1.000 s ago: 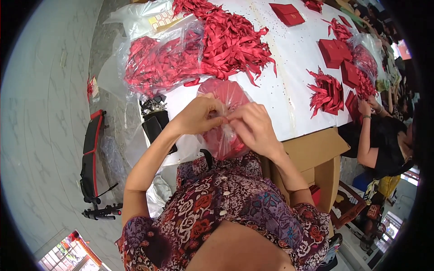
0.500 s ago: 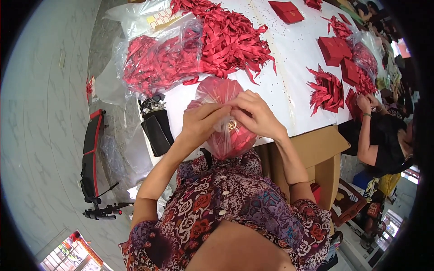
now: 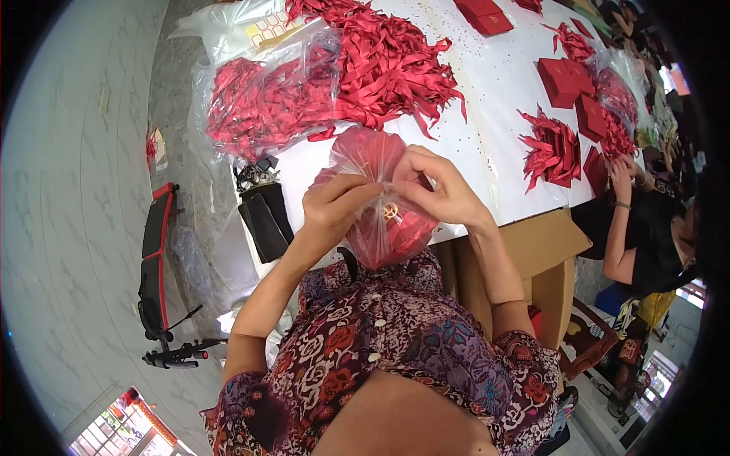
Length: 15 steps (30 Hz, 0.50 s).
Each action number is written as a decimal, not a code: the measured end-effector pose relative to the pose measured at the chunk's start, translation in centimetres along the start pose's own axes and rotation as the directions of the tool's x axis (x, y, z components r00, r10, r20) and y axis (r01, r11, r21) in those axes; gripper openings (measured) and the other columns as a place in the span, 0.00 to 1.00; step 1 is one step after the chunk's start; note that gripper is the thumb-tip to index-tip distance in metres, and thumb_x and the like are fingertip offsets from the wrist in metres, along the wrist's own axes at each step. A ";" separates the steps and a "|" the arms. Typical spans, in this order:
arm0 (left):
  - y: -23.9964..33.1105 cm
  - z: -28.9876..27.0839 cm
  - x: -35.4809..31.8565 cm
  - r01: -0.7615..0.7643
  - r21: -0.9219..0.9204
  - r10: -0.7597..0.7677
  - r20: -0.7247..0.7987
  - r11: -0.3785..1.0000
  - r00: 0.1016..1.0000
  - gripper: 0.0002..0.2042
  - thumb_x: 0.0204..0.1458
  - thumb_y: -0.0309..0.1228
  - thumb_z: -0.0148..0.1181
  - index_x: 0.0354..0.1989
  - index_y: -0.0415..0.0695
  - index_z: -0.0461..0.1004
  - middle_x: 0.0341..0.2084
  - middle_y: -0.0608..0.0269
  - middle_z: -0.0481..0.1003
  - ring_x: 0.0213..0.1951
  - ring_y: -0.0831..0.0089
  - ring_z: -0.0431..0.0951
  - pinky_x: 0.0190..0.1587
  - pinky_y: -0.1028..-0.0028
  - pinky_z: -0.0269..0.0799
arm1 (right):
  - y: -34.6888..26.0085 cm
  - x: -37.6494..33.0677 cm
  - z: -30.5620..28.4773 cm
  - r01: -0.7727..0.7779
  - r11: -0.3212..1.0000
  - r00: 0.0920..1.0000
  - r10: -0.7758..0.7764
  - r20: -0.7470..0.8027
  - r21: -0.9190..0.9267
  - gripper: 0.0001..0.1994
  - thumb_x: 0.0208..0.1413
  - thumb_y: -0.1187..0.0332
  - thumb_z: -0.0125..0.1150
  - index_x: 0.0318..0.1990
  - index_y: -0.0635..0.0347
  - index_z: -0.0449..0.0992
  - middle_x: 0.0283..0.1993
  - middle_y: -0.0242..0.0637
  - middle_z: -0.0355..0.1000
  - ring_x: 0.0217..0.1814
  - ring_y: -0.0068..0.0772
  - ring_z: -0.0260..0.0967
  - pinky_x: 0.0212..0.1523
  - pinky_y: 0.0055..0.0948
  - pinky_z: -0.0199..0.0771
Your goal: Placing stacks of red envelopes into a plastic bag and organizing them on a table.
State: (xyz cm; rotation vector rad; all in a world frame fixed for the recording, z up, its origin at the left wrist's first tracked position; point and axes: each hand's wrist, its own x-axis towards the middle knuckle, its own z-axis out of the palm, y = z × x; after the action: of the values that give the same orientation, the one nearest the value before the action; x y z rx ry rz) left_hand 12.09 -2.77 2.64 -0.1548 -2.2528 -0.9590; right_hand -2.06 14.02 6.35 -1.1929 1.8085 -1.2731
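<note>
Hands (image 3: 331, 207) (image 3: 447, 188) have shifted, pinching the bag (image 3: 389, 237) near ribbons (image 3: 391, 72) and open box (image 3: 536, 242)

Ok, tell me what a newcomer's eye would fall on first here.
Most likely the big heap of red ribbons, spread over the far left part of the white table. Close behind comes the clear bag with red contents in front of the person, its gathered plastic pinched by the left hand and right hand. Then the boxy red items toward the table's right side.
</note>
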 end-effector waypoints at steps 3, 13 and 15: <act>-0.2 -0.1 -0.1 -0.002 -0.003 0.002 0.009 1.000 1.000 0.17 0.35 0.16 0.63 0.38 0.43 0.82 0.31 0.60 0.78 0.29 0.67 0.80 0.28 0.74 0.75 | -0.7 0.0 0.0 0.043 0.988 0.992 -0.025 -0.123 0.147 0.05 0.51 0.71 0.65 0.34 0.61 0.77 0.32 0.34 0.69 0.34 0.30 0.67 0.34 0.26 0.64; -0.1 0.1 -0.2 -0.006 0.021 0.007 -0.001 1.000 1.000 0.15 0.36 0.18 0.64 0.36 0.44 0.82 0.30 0.60 0.79 0.28 0.69 0.81 0.27 0.75 0.75 | -1.2 0.1 0.5 0.115 0.920 0.989 -0.140 -0.040 -0.375 0.09 0.51 0.66 0.64 0.31 0.62 0.74 0.33 0.38 0.68 0.40 0.41 0.65 0.45 0.38 0.61; 0.3 0.2 -0.1 -0.012 0.011 0.012 0.003 1.000 1.000 0.14 0.36 0.18 0.64 0.35 0.44 0.82 0.30 0.60 0.79 0.28 0.68 0.81 0.27 0.74 0.75 | -1.6 -0.1 0.2 0.100 0.889 0.990 -0.131 -0.041 -0.446 0.09 0.51 0.66 0.64 0.30 0.61 0.74 0.32 0.39 0.68 0.39 0.42 0.65 0.44 0.39 0.61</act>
State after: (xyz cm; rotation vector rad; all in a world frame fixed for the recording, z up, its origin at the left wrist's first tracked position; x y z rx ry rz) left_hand 12.14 -2.45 2.66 -0.1652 -2.2572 -0.9401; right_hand -1.30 13.85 7.79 -1.5348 2.1847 -0.9980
